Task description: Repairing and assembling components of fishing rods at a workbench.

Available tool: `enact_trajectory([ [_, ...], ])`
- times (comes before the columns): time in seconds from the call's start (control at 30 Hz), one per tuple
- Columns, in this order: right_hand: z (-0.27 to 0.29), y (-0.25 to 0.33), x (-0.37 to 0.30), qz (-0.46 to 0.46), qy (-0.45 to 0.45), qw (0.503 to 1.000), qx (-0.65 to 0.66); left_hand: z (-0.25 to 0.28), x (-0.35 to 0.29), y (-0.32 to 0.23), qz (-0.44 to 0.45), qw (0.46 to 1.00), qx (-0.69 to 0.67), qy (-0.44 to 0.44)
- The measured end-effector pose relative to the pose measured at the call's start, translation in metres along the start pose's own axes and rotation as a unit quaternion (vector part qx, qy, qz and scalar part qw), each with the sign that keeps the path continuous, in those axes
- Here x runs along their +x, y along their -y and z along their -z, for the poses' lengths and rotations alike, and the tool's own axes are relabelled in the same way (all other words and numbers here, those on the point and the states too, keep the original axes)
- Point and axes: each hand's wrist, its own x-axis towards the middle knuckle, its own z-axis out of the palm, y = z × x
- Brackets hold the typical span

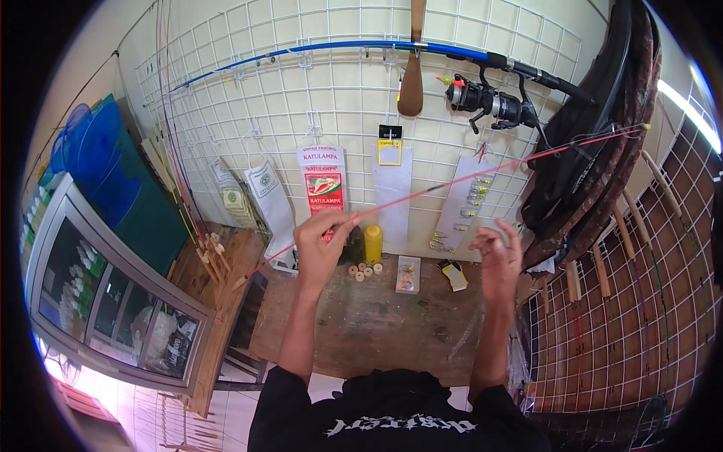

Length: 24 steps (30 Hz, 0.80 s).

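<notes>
1. Grasping, left hand (318, 235): slender red rod (520, 162), raised above the bench (361, 324), toward its back edge.
2. Rod's long axis: slanting, low at left, rising to far right.
3. Right hand (498, 260): fingers parted, nothing visible in it; below the rod, apart from it. Left hand nearer, in contact.
4. Near bench's back edge: yellow bottle (373, 245), cork rings (368, 272), white tray (408, 288), black-and-yellow packet (454, 276).
5. Obstructing at right: dark bag (576, 177), behind rod's upper end; contact cannot be told.
</notes>
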Motion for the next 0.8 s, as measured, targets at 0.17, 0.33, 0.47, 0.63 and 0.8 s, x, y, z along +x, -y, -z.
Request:
enact_trajectory([
  [0.17, -0.041, -0.041, -0.013, -0.147, 0.057, 0.982, -0.101, -0.013, 0.037, -0.021, 0.003, 0.999, -0.024, -0.02],
  [0.33, -0.081, -0.08, -0.019, -0.213, 0.142, 0.963, -0.082, -0.008, 0.074, -0.051, 0.009, 0.997, -0.069, -0.02],
  [0.47, -0.099, -0.106, -0.018, -0.235, 0.215, 0.944, -0.085, -0.008, 0.094, -0.068, 0.007, 0.99, -0.141, 0.006],
  [0.63, -0.118, -0.128, -0.021, -0.189, 0.247, 0.943, -0.122, -0.01, 0.104, -0.073, 0.017, 0.967, -0.254, 0.032],
  [0.8, -0.123, -0.138, -0.031, -0.199, 0.251, 0.938, -0.133, -0.014, 0.105, -0.061, 0.07, 0.948, -0.309, 0.032],
])
